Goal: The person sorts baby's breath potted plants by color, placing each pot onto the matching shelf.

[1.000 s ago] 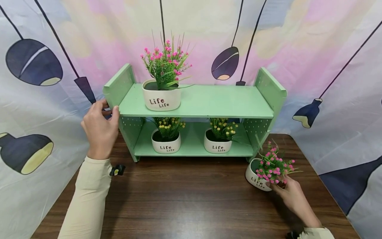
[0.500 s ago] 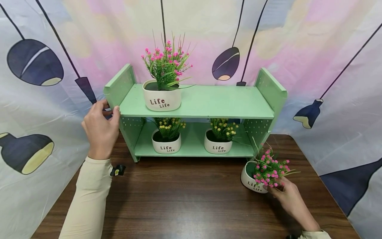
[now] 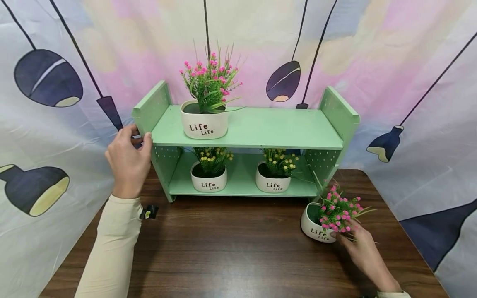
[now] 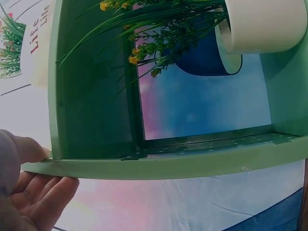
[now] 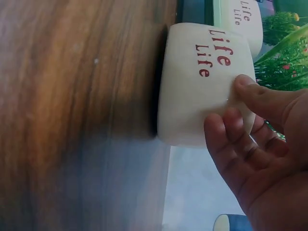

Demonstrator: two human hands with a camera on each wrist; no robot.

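My left hand (image 3: 129, 161) pinches the front edge of the left side panel of a green two-tier shelf (image 3: 283, 126). In the left wrist view, the thumb (image 4: 31, 149) and the fingers (image 4: 50, 192) lie on opposite faces of that panel. At the shelf's front right corner, my right hand (image 3: 363, 250) grips the right end of a white "Life" flowerpot (image 3: 314, 229) with pink flowers. The right wrist view shows the thumb (image 5: 255, 91) on the printed face of this pot (image 5: 192, 96) and fingertips at its end. Its base is at the brown tabletop (image 3: 223, 244).
A matching pink-flowered pot (image 3: 205, 124) stands on the upper tier's left side. Two yellow-flowered pots, a left one (image 3: 208, 182) and a right one (image 3: 273, 183), stand on the lower tier. A curtain (image 3: 253, 25) printed with lamps hangs behind and at both sides.
Over the last second my right hand and the pink-flowered pot have shifted slightly left and nearer to me. The left hand keeps its hold on the shelf.
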